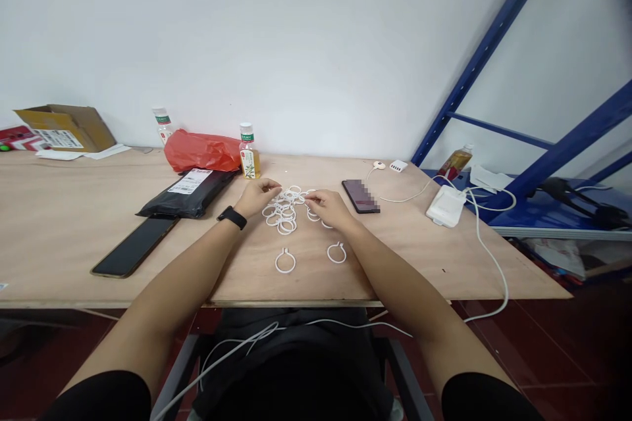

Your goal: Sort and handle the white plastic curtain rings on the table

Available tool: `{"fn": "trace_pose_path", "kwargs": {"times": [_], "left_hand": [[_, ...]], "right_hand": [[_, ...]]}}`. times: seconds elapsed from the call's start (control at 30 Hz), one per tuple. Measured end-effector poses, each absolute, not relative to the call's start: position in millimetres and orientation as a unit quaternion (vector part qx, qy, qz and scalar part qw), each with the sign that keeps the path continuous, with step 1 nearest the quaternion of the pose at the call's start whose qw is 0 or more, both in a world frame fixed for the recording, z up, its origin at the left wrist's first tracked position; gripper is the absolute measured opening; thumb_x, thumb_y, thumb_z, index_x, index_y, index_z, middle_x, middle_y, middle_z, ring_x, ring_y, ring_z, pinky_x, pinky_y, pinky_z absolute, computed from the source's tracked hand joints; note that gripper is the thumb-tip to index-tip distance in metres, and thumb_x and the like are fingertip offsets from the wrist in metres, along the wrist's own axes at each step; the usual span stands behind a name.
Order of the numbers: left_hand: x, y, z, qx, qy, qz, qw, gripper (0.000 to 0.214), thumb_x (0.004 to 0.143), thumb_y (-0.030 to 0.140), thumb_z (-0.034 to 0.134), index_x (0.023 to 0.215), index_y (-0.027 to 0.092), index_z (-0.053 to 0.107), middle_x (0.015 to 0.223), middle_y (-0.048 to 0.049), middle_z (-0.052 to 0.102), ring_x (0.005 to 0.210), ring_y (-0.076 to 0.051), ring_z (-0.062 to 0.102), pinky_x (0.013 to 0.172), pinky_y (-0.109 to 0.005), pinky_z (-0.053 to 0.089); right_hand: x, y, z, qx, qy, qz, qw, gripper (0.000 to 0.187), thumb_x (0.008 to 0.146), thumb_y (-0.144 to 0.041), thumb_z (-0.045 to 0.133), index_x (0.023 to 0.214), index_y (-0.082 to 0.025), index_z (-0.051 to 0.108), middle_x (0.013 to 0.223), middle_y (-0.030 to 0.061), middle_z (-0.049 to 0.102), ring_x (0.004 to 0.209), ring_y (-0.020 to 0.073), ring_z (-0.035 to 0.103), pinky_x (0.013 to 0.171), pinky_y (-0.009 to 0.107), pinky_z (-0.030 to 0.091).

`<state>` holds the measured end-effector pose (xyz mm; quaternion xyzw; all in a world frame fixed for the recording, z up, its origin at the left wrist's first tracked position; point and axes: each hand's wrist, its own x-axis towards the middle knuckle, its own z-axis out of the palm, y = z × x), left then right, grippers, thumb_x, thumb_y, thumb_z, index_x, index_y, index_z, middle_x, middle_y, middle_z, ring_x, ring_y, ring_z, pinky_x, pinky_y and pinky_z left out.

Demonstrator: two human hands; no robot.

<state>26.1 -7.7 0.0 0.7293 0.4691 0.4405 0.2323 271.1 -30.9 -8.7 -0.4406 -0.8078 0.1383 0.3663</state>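
Left fingers (272, 189), right fingers (315, 197) at white rings (286, 213).

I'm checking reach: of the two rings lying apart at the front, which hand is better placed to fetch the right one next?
Probably the right hand: it looks nearer that ring, while the left hand is at the left side of the pile.

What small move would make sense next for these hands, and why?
Perhaps the left hand should draw the frontmost white ring out of the pile: that hand is beside it, several rings there overlap, and two rings lie apart nearer the table's front edge.
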Motion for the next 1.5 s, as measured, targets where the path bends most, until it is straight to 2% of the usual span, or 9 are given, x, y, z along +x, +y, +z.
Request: {"fn": "trace_pose_path", "kwargs": {"times": [0.07, 0.2, 0.43, 0.6, 0.87, 1.2, 1.4, 1.5], "left_hand": [[40, -14, -4, 0.739, 0.423, 0.445, 0.277, 0.037, 0.080, 0.046, 0.064, 0.089, 0.012, 0.075, 0.082, -0.0083, 0.075, 0.066, -0.016, 0.062, 0.060, -0.026, 0.048], [59, -29, -8, 0.763, 0.370, 0.441, 0.293, 0.036, 0.081, 0.047, 0.066, 0.090, 0.014, 0.077, 0.085, -0.0080, 0.076, 0.071, -0.016, 0.065, 0.064, -0.026, 0.051], [62, -32, -8, 0.751, 0.374, 0.442, 0.317, 0.037, 0.077, 0.048, 0.071, 0.090, 0.015, 0.078, 0.086, -0.0078, 0.077, 0.076, -0.019, 0.068, 0.068, -0.027, 0.054], [61, -33, -10, 0.771, 0.380, 0.424, 0.286, 0.033, 0.081, 0.045, 0.067, 0.089, 0.015, 0.078, 0.085, -0.0069, 0.077, 0.073, -0.017, 0.067, 0.065, -0.025, 0.052], [59, -34, -11, 0.795, 0.396, 0.390, 0.244, 0.030, 0.085, 0.040, 0.061, 0.091, 0.016, 0.077, 0.086, -0.0062, 0.076, 0.074, -0.017, 0.066, 0.070, -0.027, 0.051], [58, -34, -9, 0.816, 0.377, 0.381, 0.216, 0.026, 0.086, 0.037, 0.061, 0.087, 0.016, 0.075, 0.081, -0.0047, 0.074, 0.071, -0.015, 0.063, 0.067, -0.025, 0.048], [61, -39, -3, 0.829, 0.370, 0.377, 0.186, 0.024, 0.087, 0.036, 0.058, 0.085, 0.017, 0.072, 0.078, -0.0036, 0.072, 0.069, -0.014, 0.060, 0.067, -0.025, 0.046], [58, -38, 4, 0.838, 0.377, 0.374, 0.126, 0.020, 0.086, 0.032, 0.057, 0.083, 0.017, 0.069, 0.078, -0.0052, 0.070, 0.072, -0.016, 0.060, 0.071, -0.028, 0.046]], "right_hand": [[266, -36, -6, -0.425, -0.806, 0.147, 0.385, 0.015, 0.088, -0.023, 0.065, 0.098, -0.023, 0.076, 0.096, 0.0032, 0.076, 0.084, 0.0160, 0.067, 0.077, 0.027, 0.047], [260, -42, -4, -0.412, -0.812, 0.148, 0.387, 0.015, 0.089, -0.023, 0.064, 0.098, -0.023, 0.076, 0.094, 0.0035, 0.076, 0.083, 0.0157, 0.067, 0.076, 0.026, 0.047], [263, -41, -5, -0.423, -0.803, 0.142, 0.396, 0.013, 0.087, -0.022, 0.066, 0.094, -0.023, 0.077, 0.090, 0.0030, 0.076, 0.079, 0.0155, 0.067, 0.074, 0.026, 0.047], [263, -42, -3, -0.407, -0.812, 0.152, 0.390, 0.014, 0.088, -0.021, 0.065, 0.093, -0.023, 0.077, 0.089, 0.0023, 0.076, 0.081, 0.0150, 0.067, 0.076, 0.025, 0.046], [265, -41, -4, -0.411, -0.814, 0.173, 0.374, 0.019, 0.089, -0.020, 0.061, 0.096, -0.025, 0.078, 0.092, 0.0014, 0.077, 0.083, 0.0158, 0.069, 0.077, 0.026, 0.048], [265, -42, -5, -0.402, -0.816, 0.174, 0.376, 0.016, 0.088, -0.021, 0.061, 0.093, -0.021, 0.076, 0.086, 0.0016, 0.076, 0.075, 0.0138, 0.066, 0.071, 0.023, 0.045], [263, -43, -3, -0.404, -0.814, 0.170, 0.382, 0.017, 0.089, -0.021, 0.060, 0.094, -0.022, 0.076, 0.089, 0.0015, 0.076, 0.080, 0.0147, 0.068, 0.075, 0.024, 0.046], [262, -43, -2, -0.407, -0.814, 0.161, 0.383, 0.017, 0.090, -0.022, 0.061, 0.098, -0.024, 0.076, 0.095, 0.0022, 0.077, 0.086, 0.0163, 0.069, 0.080, 0.026, 0.048]]}}
